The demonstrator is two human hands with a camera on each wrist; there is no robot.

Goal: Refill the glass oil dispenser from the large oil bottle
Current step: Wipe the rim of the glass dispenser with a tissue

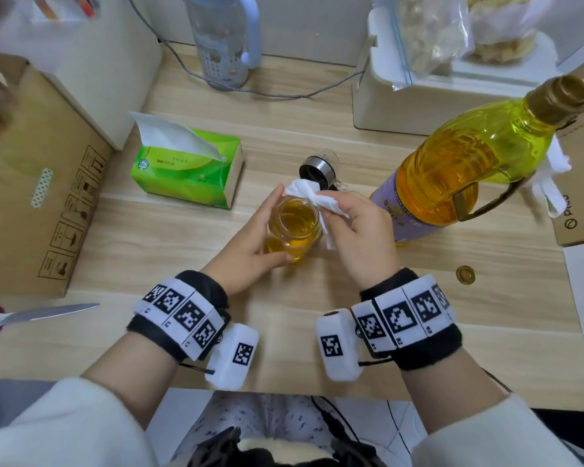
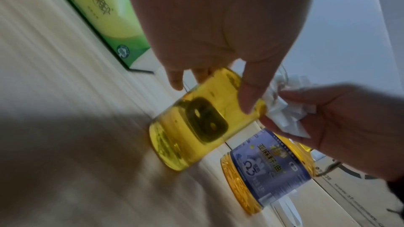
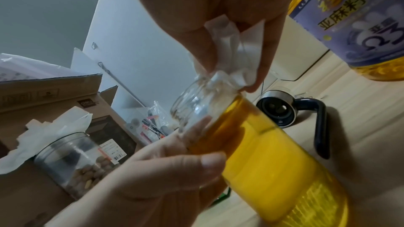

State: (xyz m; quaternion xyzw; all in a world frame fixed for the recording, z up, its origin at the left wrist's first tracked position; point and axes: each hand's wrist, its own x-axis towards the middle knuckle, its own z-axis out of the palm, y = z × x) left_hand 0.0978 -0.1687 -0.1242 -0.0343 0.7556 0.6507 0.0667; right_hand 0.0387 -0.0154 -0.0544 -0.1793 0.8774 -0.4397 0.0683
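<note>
The glass oil dispenser (image 1: 294,227) (image 2: 203,120) (image 3: 262,153) stands open on the wooden table, nearly full of yellow oil. My left hand (image 1: 250,241) (image 3: 166,179) grips its body. My right hand (image 1: 358,230) (image 2: 328,127) pinches a crumpled white tissue (image 1: 309,193) (image 2: 284,116) (image 3: 231,61) against the dispenser's glass neck. The dispenser's metal lid with its dark handle (image 1: 317,170) (image 3: 282,111) lies on its side just behind. The large oil bottle (image 1: 469,163) (image 2: 268,173) (image 3: 360,23), capped in gold with a purple label, stands to the right.
A green tissue box (image 1: 189,166) sits to the left, a cardboard box (image 1: 38,183) beyond it. A knife blade (image 1: 44,313) lies at the near left. A small gold ring (image 1: 466,274) lies at the near right. A water bottle (image 1: 223,38) and white foam box (image 1: 418,102) stand behind.
</note>
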